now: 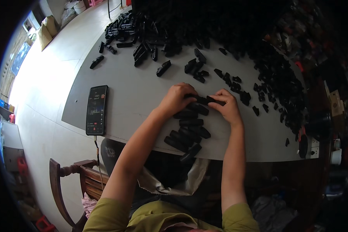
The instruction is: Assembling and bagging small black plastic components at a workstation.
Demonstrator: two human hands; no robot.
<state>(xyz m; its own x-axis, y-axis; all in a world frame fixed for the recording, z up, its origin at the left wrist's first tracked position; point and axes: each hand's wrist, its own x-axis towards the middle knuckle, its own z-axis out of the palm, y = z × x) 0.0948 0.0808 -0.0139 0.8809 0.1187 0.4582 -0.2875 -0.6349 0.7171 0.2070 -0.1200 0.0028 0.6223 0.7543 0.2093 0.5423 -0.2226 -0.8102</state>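
Note:
My left hand (178,99) is closed around a dark elongated plastic part (200,99) above the grey tabletop. In my right hand (229,107), thumb and fingers pinch a smaller black plastic piece (210,99), its end meeting or nearly meeting the part in the left. My fingers partly hide both, so I cannot tell whether they are joined. Just below the hands, several black oblong plastic parts (191,131) lie in an overlapping heap that runs to the table's near edge. One of them (190,153) juts over that edge.
Black parts (129,29) are piled at the far left of the table (131,87), and smaller black pieces (278,83) at the right. A phone (97,110) with a cable lies left. An open sack (193,181) hangs below the near edge, beside a wooden chair (91,181).

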